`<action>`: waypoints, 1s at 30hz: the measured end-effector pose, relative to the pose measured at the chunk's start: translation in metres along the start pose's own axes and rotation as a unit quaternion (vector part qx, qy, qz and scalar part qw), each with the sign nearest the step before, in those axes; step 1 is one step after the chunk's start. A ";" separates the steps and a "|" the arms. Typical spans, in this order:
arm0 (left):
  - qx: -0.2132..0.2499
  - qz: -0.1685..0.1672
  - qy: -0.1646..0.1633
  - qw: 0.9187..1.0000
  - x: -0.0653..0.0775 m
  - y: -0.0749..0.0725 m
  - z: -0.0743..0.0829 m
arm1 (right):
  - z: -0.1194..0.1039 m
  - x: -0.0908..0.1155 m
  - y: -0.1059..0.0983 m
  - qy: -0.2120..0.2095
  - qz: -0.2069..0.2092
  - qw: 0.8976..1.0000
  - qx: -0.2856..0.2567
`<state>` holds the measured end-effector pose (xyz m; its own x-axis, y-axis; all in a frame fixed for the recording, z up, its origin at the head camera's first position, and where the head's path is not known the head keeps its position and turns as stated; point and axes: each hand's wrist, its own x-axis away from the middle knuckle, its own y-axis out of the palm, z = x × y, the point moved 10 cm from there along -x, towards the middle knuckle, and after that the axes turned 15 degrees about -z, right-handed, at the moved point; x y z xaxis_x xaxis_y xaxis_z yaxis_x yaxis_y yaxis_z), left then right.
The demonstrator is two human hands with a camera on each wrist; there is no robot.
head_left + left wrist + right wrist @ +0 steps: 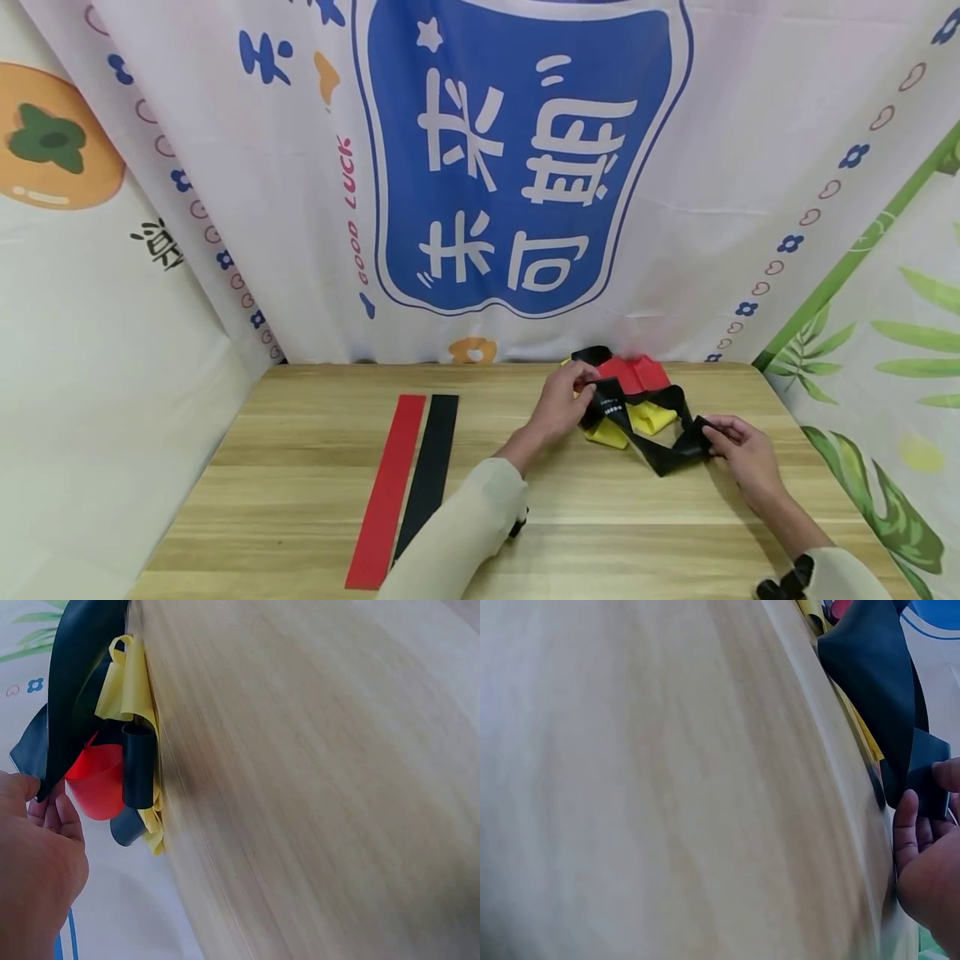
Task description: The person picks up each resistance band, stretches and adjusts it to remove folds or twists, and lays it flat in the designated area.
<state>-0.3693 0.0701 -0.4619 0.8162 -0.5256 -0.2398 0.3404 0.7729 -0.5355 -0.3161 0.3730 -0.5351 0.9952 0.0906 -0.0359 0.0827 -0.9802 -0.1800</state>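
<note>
A black elastic resistance band (660,458) with small white print stretches twisted and sagging between both hands. My left hand (558,407) pinches one end of it, thumb and fingertips meeting at the band's edge in the left wrist view. The other end is pinched in my right hand (750,462); thumb and fingers grip it in the right wrist view. Behind and beneath lies a crumpled heap with a red band (637,373) and a yellow band (651,417), along with more black band. How many bands the heap holds cannot be told.
Left of the hands, a flat red band (386,492) and a flat black band (431,467) lie side by side on the wooden table (285,467). My left sleeve covers part of the black one. A printed curtain (300,250) hangs along the table's back edge.
</note>
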 end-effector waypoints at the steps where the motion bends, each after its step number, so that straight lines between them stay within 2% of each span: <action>1: 0.000 -0.001 0.005 1.000 0.000 0.000 0.001 | 0.000 0.000 -0.001 -0.003 0.002 1.000 -0.001; 7: -0.012 0.001 0.033 0.999 0.000 -0.002 0.006 | -0.008 0.002 -0.007 -0.023 0.020 0.999 -0.014; 13: -0.038 -0.001 0.045 0.998 0.001 -0.003 0.009 | -0.013 0.001 -0.011 -0.037 0.031 0.998 -0.042; 20: -0.072 -0.009 0.040 0.997 0.001 -0.003 0.013 | -0.013 0.003 -0.024 -0.041 0.071 0.994 -0.079; 26: -0.055 -0.003 0.033 0.998 0.002 -0.007 0.014 | -0.018 0.006 -0.031 -0.068 0.095 0.988 -0.104; 30: -0.048 -0.003 0.026 0.999 0.004 -0.008 0.011 | -0.016 0.006 -0.033 -0.072 0.106 0.985 -0.118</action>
<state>-0.3637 0.0654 -0.4496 0.7883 -0.5496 -0.2767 0.2969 0.7336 -0.6113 -0.3120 0.4032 -0.5140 0.9751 -0.1135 -0.1905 -0.1001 -0.9919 0.0788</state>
